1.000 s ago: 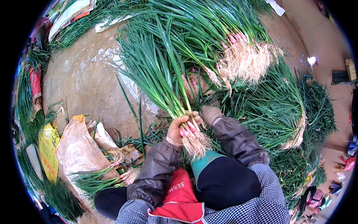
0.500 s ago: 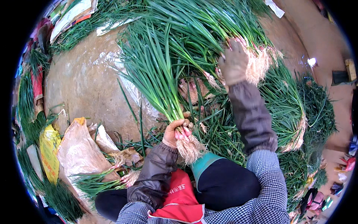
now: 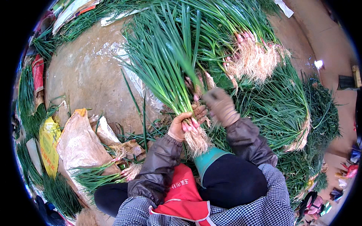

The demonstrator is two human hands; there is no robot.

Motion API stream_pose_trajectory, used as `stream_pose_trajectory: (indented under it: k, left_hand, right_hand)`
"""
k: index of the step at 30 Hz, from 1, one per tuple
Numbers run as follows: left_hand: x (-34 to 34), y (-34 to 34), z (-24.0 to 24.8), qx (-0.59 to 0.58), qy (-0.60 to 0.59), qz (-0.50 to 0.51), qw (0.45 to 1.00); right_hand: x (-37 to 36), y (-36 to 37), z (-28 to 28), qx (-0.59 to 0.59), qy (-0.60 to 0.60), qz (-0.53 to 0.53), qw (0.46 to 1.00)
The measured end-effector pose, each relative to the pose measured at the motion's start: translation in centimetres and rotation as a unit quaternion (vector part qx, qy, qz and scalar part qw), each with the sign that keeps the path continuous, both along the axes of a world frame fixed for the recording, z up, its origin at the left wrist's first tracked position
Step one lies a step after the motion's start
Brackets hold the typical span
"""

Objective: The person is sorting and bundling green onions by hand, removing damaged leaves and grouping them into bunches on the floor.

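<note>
My left hand, gloved, is wrapped round a bunch of spring onions just above the pink bulbs. Pale roots hang below the fist, over my lap, and the long leaves point away from me. Close by on the right, my gloved right hand is curled and smeared by motion. A blurred green stalk with a pink bulb runs by its fingertips and appears to be held there. Beyond lies a pile of spring onions, roots turned toward me.
More spring onions cover the floor at my right. A pale sack and a yellow bag lie at left, with a small bunch of spring onions beside them. Wet brown floor shows at far left.
My right hand has drawn back from the far pile toward the left hand, with a blurred stalk by its fingers. My left hand with its bunch has shifted slightly right.
</note>
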State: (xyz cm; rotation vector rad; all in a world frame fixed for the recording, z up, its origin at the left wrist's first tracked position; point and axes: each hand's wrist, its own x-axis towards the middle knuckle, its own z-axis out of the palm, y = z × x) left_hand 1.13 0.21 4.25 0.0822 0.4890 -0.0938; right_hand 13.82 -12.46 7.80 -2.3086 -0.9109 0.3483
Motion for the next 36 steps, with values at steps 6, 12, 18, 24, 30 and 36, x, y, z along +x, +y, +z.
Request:
stream_pose_trajectory:
  k: [6,12,18,24,30,36]
  left_hand:
    - [-0.7,-0.1,-3.2,-0.01,0.009,-0.045,0.999]
    - [-1.1,0.5,-4.5,0.012,0.008,-0.079,0.997]
    - [-1.7,1.4,-3.0,-0.06,-0.04,-0.021,0.997]
    - [-1.2,0.9,-3.8,-0.075,-0.053,-0.025,0.996]
    - [-1.4,1.4,-3.5,-0.041,-0.054,-0.008,0.998]
    - [-0.7,0.7,-3.6,-0.044,-0.07,-0.033,0.996]
  right_hand:
    - [-0.1,2.5,-2.2,0.024,0.182,-0.015,0.983]
    - [-0.8,3.2,-4.2,-0.04,0.17,-0.079,0.981]
    - [-3.2,-3.3,-5.4,-0.464,0.17,0.24,0.836]
    - [0.7,2.4,-3.1,-0.078,0.103,-0.115,0.985]
    - [3.2,1.5,-5.4,-0.19,0.092,-0.154,0.965]
    - [-4.2,-1.8,0.3,-0.205,-0.221,0.163,0.939]
